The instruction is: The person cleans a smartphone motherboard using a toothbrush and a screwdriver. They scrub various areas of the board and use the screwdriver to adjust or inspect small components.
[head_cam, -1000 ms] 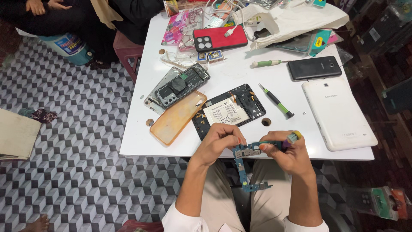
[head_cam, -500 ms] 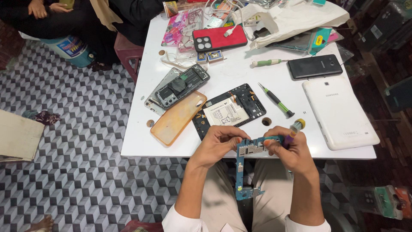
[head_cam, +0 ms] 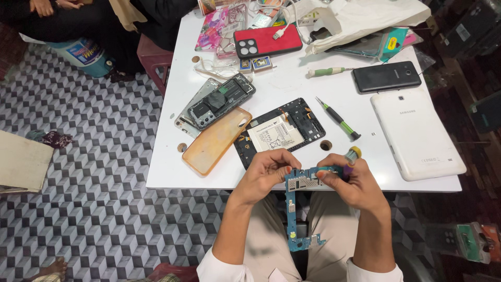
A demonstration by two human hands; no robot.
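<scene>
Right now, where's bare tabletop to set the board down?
Free: the strip between the green screwdriver and the white tablet; also the table corner left of the orange case. Crowded: the far edge, around the red phone case and white bag. Both hands, left hand and right hand, hold the circuit board.

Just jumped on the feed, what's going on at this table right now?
A seated person holds a blue L-shaped circuit board over their lap with both hands. The left hand pinches its top edge; the right hand steadies the other end while also gripping a small screwdriver. On the white table lie an opened tablet, an orange phone case, a white tablet back and a green screwdriver.
</scene>
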